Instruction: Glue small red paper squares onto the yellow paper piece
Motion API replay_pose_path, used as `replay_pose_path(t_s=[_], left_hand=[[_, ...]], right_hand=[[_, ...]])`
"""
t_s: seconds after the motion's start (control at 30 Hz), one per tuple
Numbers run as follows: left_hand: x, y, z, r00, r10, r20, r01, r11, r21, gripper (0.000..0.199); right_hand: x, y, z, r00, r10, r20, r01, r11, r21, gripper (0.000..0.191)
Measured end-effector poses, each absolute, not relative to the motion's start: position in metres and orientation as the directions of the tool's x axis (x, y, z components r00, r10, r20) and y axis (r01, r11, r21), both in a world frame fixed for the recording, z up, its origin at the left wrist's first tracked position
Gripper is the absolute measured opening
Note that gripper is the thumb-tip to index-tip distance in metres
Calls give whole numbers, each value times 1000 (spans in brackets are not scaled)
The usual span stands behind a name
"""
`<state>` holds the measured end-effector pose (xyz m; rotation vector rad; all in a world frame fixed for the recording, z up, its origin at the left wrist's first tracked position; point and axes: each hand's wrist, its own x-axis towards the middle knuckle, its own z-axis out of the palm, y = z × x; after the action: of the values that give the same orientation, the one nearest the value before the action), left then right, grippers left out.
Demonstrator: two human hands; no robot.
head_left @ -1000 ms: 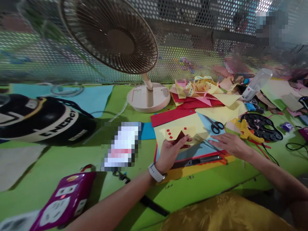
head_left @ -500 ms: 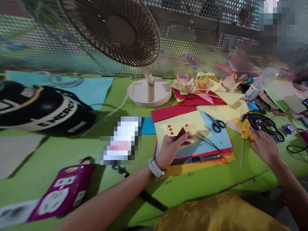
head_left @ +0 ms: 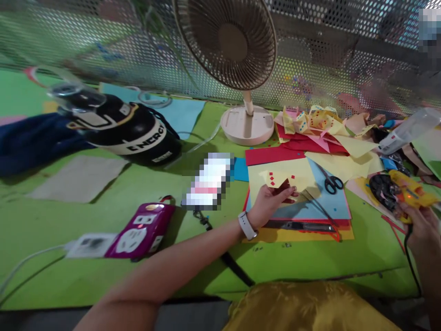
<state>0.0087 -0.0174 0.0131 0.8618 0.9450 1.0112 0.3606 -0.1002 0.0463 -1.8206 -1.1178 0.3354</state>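
My left hand [head_left: 272, 202] is closed on a small piece of dark red paper [head_left: 284, 185], pinched between thumb and fingers above the stacked coloured sheets. Beside it, several small red paper squares [head_left: 272, 179] lie on a pale yellow sheet [head_left: 257, 168]. My right hand [head_left: 422, 225], at the far right, is wrapped round a yellow glue gun [head_left: 411, 189] with a lit orange spot and a black cord hanging down. Tweezers [head_left: 319, 203] lie on the sheets just right of my left hand. Black scissors [head_left: 333, 184] and a cutter knife [head_left: 303, 226] rest on the stack too.
A fan [head_left: 247, 128] stands at the back, with crumpled paper and yellow dotted paper shapes [head_left: 322, 117] to its right. To the left are a black bottle [head_left: 138, 133], a phone [head_left: 208, 181], and a purple power socket [head_left: 143, 230]. A clear bottle [head_left: 409, 131] leans at the right.
My right hand has picked up the glue gun, lifting and turning it rightward. My left hand still pinches the dark red paper. The camera view has swung left.
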Motion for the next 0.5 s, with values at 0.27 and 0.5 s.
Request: replay_pose_path(t_s=[0.27, 0.5], left_hand=[[8, -17, 11, 249, 937, -244, -316, 317, 894, 34], [7, -18, 13, 233, 927, -293, -315, 357, 880, 32]], right_hand=[[273, -58, 81, 190, 978, -82, 5, -85, -996, 28], [245, -45, 59, -114, 984, -140, 13, -140, -990, 28]])
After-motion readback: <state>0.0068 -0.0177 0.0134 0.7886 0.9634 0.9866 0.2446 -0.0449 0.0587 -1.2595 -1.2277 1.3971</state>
